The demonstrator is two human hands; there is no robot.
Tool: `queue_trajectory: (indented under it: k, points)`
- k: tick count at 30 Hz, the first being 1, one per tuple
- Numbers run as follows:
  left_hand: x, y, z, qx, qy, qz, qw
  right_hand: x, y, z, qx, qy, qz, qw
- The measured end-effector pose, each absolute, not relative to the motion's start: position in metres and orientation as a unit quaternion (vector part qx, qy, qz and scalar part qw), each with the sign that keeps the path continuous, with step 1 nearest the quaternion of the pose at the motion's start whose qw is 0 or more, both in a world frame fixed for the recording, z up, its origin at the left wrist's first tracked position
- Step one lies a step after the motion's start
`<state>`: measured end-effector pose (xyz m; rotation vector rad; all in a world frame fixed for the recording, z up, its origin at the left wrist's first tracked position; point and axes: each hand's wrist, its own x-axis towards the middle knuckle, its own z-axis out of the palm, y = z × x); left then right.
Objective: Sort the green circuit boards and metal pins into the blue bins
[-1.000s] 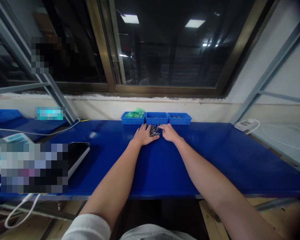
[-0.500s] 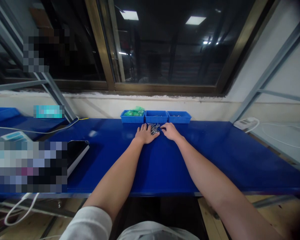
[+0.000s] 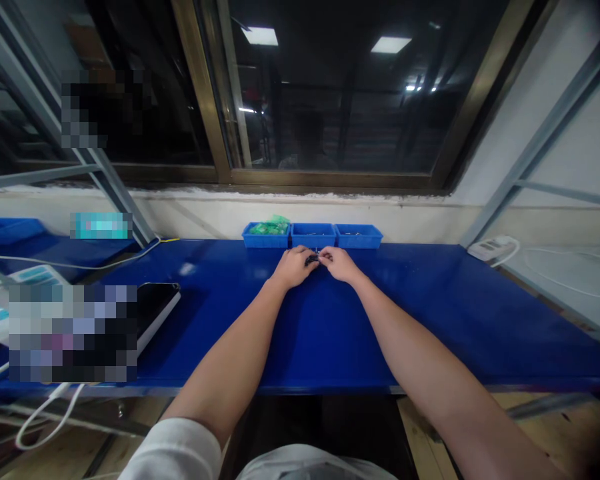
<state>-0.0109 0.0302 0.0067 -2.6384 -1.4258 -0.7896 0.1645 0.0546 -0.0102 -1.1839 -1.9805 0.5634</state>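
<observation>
On the blue tabletop, just in front of the bins, my left hand (image 3: 293, 267) curls around a small pile of dark and silver metal screws (image 3: 311, 260), covering most of it. Its thumb and fingers close in on the pile. My right hand (image 3: 338, 263) meets it from the right, fingers bent and pressed together at the pile's edge; whatever sits between those fingertips is too small to make out. A few silver pieces show between the two hands.
Behind the hands stand three blue bins: one with green bags (image 3: 269, 228), a middle bin (image 3: 313, 241) and a right bin (image 3: 359, 241) with small metal pieces. A dark device (image 3: 156, 301) lies left, a white power strip (image 3: 492, 247) right. Window and metal frame stand behind.
My left hand has gone from spread flat over the screws to curled around them. The scattered pile is drawn together, and my right hand has moved slightly left, closer to it.
</observation>
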Motion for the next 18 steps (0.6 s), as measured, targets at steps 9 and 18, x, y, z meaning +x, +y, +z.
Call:
queue_trajectory:
  k: [9,18]
  points:
    - [-0.014,0.028,0.011,-0.855,-0.434,-0.284,0.023,0.161,0.043,0.001,-0.415,-0.674,0.418,0.446]
    - [-0.013,0.023,0.014,-0.835,-0.449,-0.318,0.004,0.165,0.041,0.004,-0.410,-0.611,0.488,0.469]
